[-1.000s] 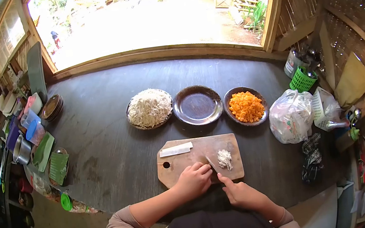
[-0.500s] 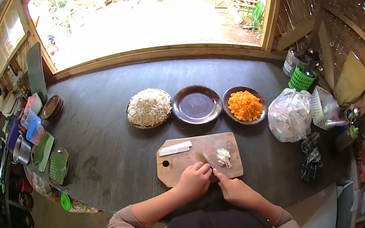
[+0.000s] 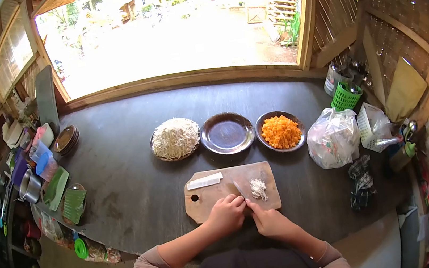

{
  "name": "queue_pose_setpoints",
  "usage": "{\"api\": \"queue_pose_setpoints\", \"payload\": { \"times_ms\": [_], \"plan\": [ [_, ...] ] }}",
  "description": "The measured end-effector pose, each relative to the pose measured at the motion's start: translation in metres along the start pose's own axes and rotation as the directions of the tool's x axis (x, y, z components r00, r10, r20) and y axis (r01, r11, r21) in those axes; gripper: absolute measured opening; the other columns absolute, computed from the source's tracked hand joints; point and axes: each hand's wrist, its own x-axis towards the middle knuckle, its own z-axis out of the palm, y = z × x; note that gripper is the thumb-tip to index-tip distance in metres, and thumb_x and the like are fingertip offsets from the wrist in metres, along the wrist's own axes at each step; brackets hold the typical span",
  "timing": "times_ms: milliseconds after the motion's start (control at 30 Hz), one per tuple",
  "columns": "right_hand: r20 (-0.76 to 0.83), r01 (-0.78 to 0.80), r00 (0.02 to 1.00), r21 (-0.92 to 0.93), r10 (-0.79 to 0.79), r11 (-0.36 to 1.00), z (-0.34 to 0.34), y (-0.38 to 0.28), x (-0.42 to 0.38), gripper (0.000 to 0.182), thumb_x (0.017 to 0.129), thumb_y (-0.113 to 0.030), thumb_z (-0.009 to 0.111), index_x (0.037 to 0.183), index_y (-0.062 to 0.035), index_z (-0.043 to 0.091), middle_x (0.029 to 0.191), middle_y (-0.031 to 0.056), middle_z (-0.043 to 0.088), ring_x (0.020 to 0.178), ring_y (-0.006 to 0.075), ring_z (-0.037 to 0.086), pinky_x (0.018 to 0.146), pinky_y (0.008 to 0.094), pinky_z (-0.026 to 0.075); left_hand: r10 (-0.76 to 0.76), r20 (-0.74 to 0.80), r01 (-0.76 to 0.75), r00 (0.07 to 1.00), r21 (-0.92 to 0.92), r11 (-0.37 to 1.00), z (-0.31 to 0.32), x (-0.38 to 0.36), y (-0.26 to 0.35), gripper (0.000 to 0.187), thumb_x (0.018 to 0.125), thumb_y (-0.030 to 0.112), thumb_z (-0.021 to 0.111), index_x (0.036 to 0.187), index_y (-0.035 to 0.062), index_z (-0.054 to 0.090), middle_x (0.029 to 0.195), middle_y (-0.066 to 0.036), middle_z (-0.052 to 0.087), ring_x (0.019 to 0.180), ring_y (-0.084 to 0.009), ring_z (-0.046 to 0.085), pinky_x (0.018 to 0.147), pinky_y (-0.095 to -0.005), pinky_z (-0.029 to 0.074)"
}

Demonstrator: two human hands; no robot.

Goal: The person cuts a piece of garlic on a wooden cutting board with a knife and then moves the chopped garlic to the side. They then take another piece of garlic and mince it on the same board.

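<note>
A wooden cutting board (image 3: 210, 204) lies in front of me. My right hand (image 3: 272, 222) is closed on the handle of a knife (image 3: 239, 189), whose blade points up and away over the board. Close against it, my left hand (image 3: 226, 214) rests on the board's near edge with fingers curled; whatever they hold is hidden. To the right of the blade sits a small heap of fine white shreds (image 3: 258, 189). Flat white strips (image 3: 205, 180) lie at the board's upper left.
Behind the board stand a plate of white shreds (image 3: 175, 137), a dark brown plate (image 3: 229, 150) and a bowl of orange pieces (image 3: 281, 132). A plastic bag (image 3: 333, 138), green basket (image 3: 346, 96) and dark cloth (image 3: 361, 183) are at right. Leaf-wrapped food (image 3: 75, 204) lies left.
The view has tilted and shifted slightly, so the table items sit lower and further left. Both hands stay together at the board, the knife still in the right one.
</note>
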Motion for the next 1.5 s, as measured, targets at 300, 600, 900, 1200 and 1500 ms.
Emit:
{"api": "queue_pose_setpoints", "payload": {
  "times_ms": [300,600,900,1200,1500],
  "plan": [
    [0.131,-0.049,0.99,-0.013,0.05,0.999,-0.02,-0.015,-0.01,0.048,0.095,-0.013,0.053,0.14,0.0005,0.039,0.069,0.0276,0.062,0.064,0.0441,0.064,0.058,0.0523,0.049,-0.012,0.051,0.015,0.999,-0.058,0.998,-0.003,0.001,-0.001,0.024,0.073,0.017,0.064,0.094,0.0052,0.066,0.102,-0.004,0.063,0.097,-0.0224,0.06,0.081,-0.0354,0.052],
    [0.133,-0.073,0.988,0.004,0.072,0.997,-0.022,-0.01,-0.01,0.049,0.095,-0.012,0.053,0.14,-0.0003,0.038,0.066,0.0273,0.061,0.061,0.0447,0.063,0.057,0.0529,0.049,-0.031,0.078,0.036,0.996,-0.063,0.997,-0.006,0.0,0.0,0.032,0.074,0.018,0.066,0.102,0.0031,0.067,0.113,-0.007,0.063,0.106,-0.0234,0.059,0.086,-0.0363,0.051],
    [0.145,-0.049,0.988,-0.005,0.049,0.999,-0.021,-0.008,-0.011,0.05,0.096,-0.013,0.052,0.142,-0.0004,0.035,0.066,0.0274,0.061,0.06,0.0449,0.063,0.056,0.0533,0.049,-0.034,0.091,0.041,0.995,-0.075,0.996,-0.007,0.001,0.0,0.031,0.074,0.019,0.067,0.101,0.0036,0.066,0.113,-0.005,0.062,0.107,-0.0229,0.057,0.086,-0.0366,0.051],
    [0.164,-0.043,0.986,0.002,0.042,0.999,-0.02,-0.005,-0.009,0.051,0.096,-0.012,0.05,0.143,0.0008,0.035,0.068,0.0275,0.062,0.061,0.0431,0.064,0.056,0.0509,0.05,-0.024,0.099,0.028,0.995,-0.047,0.998,-0.004,0.0,0.0,0.034,0.073,0.024,0.067,0.101,0.0042,0.065,0.112,-0.005,0.062,0.106,-0.0235,0.057,0.083,-0.0379,0.049],
    [0.086,-0.027,0.996,-0.027,0.03,0.999,-0.009,-0.001,-0.001,0.047,0.096,-0.011,0.049,0.141,-0.001,0.04,0.068,0.0268,0.062,0.059,0.0423,0.063,0.055,0.051,0.049,-0.007,0.126,0.02,0.992,-0.101,0.995,-0.016,0.004,0.003,0.043,0.071,0.029,0.064,0.104,0.0024,0.064,0.107,-0.007,0.06,0.103,-0.0248,0.057,0.083,-0.0393,0.048]
  ]
}}
